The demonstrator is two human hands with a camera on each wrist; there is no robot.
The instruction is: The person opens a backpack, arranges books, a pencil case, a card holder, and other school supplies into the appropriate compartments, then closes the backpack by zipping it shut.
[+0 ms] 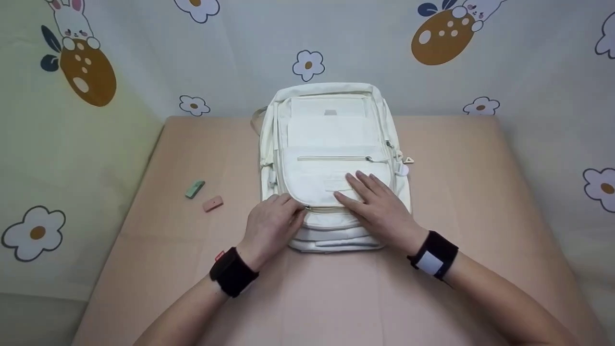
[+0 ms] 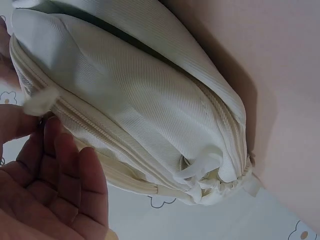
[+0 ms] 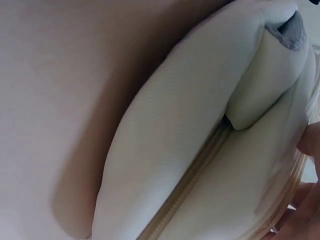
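A cream-white backpack (image 1: pixel 331 132) lies on the table with its front panel facing up. My left hand (image 1: pixel 271 226) pinches the zipper pull at the lower left corner of the front pocket (image 1: pixel 312 185). In the left wrist view, thumb and index finger meet at the zipper (image 2: pixel 95 130), beside a pale pull tab (image 2: pixel 42 101). Spread over the pocket's lower right is my right hand (image 1: pixel 384 211), its fingers extended and resting on the fabric. The right wrist view shows the bag's bottom folds and another zipper (image 3: pixel 187 187), with part of that hand at the edge.
Left of the bag lie a small green block (image 1: pixel 195 189) and a pink block (image 1: pixel 213 203), both like erasers. A peach cloth covers the table (image 1: pixel 456 192). Behind it hangs a patterned curtain (image 1: pixel 259 53) with flowers and rabbits. Small charms (image 1: pixel 402 168) dangle at the bag's right side.
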